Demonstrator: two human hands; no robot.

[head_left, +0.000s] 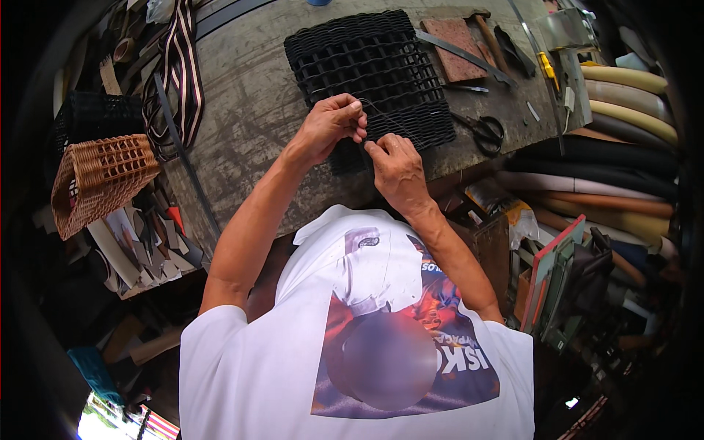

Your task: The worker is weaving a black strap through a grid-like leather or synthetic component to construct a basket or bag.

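A black woven basket (pixel 359 55) with an open lattice lies on the worktable in front of me, its near edge by my hands. My left hand (pixel 334 128) is closed at that edge, thumb and fingers pinched on a thin dark cord (pixel 378 110). The cord loops up from the fingertips and runs to the right across the weave. Just to the right, my right hand (pixel 398 170) is closed with its fingers bent downward beside a narrow dark strip. What its fingertips grip is hidden.
Right of the basket lie black-handled scissors (pixel 485 135), a reddish block (pixel 453 50), a metal blade (pixel 469 57), a hammer (pixel 493 44) and a yellow-handled tool (pixel 548 66). A brown wicker basket (pixel 106 172) and striped straps (pixel 182 73) are at left. Material rolls (pixel 623 92) are stacked at right.
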